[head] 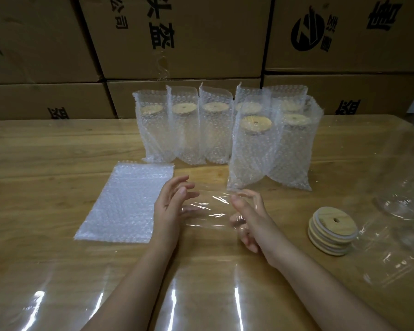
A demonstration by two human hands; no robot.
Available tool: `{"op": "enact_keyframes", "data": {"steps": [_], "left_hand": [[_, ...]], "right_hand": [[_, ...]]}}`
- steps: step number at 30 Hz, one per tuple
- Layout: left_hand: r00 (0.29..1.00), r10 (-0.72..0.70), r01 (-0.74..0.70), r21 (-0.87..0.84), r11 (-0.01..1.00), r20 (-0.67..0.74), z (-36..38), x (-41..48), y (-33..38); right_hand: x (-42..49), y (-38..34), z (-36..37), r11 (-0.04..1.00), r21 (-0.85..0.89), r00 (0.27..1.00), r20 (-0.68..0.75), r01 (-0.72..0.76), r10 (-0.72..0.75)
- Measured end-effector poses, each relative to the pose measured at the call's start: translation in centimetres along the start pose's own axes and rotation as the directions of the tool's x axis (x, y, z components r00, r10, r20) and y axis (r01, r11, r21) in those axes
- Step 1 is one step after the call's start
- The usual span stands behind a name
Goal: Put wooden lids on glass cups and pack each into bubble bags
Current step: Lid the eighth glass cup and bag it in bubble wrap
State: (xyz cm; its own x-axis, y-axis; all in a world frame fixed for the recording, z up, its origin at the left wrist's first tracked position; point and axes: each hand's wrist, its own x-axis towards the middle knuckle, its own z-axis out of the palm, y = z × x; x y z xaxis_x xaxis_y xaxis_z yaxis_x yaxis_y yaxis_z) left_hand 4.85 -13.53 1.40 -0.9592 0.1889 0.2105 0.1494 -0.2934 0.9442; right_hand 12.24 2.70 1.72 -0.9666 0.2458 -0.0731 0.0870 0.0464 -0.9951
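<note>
Right, the glass cup (208,210) lies sideways between both hands, mid-counter (46,151). The right hand (251,218) curls round its right end; the left hand (170,206) has loose, straight fingers at the other. Flat bubble bag (124,204) left, stacked wooden lids (331,231) right, bagged cups (249,144) far.

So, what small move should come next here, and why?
Probably steady the glass cup with the left hand and reach the right hand to the lid stack beside it: the cup shows no wooden lid yet.
</note>
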Motion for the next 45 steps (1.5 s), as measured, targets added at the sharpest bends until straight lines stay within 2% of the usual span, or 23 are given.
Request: {"op": "enact_keyframes", "data": {"steps": [3, 5, 7, 10, 14, 16, 18, 20, 22, 24, 26, 30, 33, 36, 39, 42, 45], "left_hand": [[1.0, -0.001, 0.001, -0.011, 1.0, 0.006, -0.1, 0.1, -0.2], [0.999, -0.036, 0.036, -0.069, 0.997, 0.008, -0.2, 0.3, -0.3], [0.996, -0.088, 0.088, -0.128, 0.988, 0.008, -0.3, 0.6, -0.4], [0.983, -0.185, 0.184, -0.224, 0.957, 0.02, -0.4, 0.7, -0.1], [0.944, -0.316, 0.33, -0.284, 0.9, 0.096, -0.6, 0.9, 0.6], [0.922, -0.358, 0.384, -0.237, 0.892, 0.147, -0.6, 0.8, 0.7], [0.904, -0.38, 0.411, -0.15, 0.899, 0.195, -0.5, 0.6, 0.6], [0.898, -0.375, 0.405, -0.097, 0.909, 0.228, -0.1, 0.2, 0.5], [0.896, -0.359, 0.398, -0.114, 0.91, 0.263, 0.6, -0.2, 0.3], [0.894, -0.328, 0.394, -0.189, 0.899, 0.304, 1.2, -0.6, 0.1], [0.901, -0.32, 0.389, -0.221, 0.894, 0.292, 1.4, -0.7, -0.1], [0.94, -0.321, 0.334, -0.117, 0.935, 0.117, 1.2, 0.0, -0.6], [0.975, -0.223, 0.223, 0.027, 0.974, 0.009, 1.3, -0.1, -1.3], [0.999, -0.016, 0.003, 0.246, 0.969, 0.048, 1.2, -0.9, -2.0], [0.986, 0.142, -0.161, 0.266, 0.95, 0.087, 0.8, -1.1, -1.6], [0.974, 0.178, -0.207, 0.232, 0.95, 0.141, 0.6, -0.9, -1.0], [0.973, 0.14, -0.168, 0.149, 0.974, 0.183, 0.6, -0.7, -0.8]], "right_hand": [[-0.3, -0.2, 0.1, 1.0, 0.023, 1.0, 0.005, 0.018, -0.018], [-0.5, -0.2, 0.2, 0.992, -0.003, 0.992, -0.013, 0.123, -0.123], [-0.6, 0.1, 0.2, 0.958, -0.134, 0.965, -0.019, 0.255, -0.26], [-0.9, 0.3, -0.2, 0.814, -0.36, 0.878, 0.034, 0.456, -0.477], [-0.8, 0.4, -0.9, 0.54, -0.516, 0.693, 0.157, 0.665, -0.704], [-0.7, 0.5, -0.9, 0.504, -0.519, 0.651, 0.141, 0.69, -0.746], [-0.6, 0.6, -0.7, 0.539, -0.472, 0.639, 0.068, 0.697, -0.766], [-0.7, 0.4, -0.5, 0.654, -0.316, 0.676, -0.052, 0.687, -0.735], [-0.9, 0.0, -0.1, 0.74, -0.078, 0.724, -0.164, 0.668, -0.67], [-0.9, -0.2, 0.7, 0.754, 0.129, 0.756, -0.258, 0.644, -0.601], [-0.5, -0.6, 1.9, 0.758, 0.23, 0.785, -0.307, 0.611, -0.539], [1.0, -2.1, 3.6, 0.801, 0.235, 0.823, -0.314, 0.55, -0.473], [2.7, -2.9, 4.3, 0.829, 0.175, 0.827, -0.32, 0.532, -0.463], [3.9, -3.2, 5.0, 0.871, 0.12, 0.853, -0.306, 0.476, -0.424], [4.6, -3.0, 5.6, 0.904, 0.124, 0.9, -0.216, 0.409, -0.378], [4.7, -1.8, 6.0, 0.93, 0.142, 0.936, -0.154, 0.338, -0.317], [3.8, -0.7, 6.6, 0.93, 0.055, 0.924, -0.154, 0.363, -0.351]]}}
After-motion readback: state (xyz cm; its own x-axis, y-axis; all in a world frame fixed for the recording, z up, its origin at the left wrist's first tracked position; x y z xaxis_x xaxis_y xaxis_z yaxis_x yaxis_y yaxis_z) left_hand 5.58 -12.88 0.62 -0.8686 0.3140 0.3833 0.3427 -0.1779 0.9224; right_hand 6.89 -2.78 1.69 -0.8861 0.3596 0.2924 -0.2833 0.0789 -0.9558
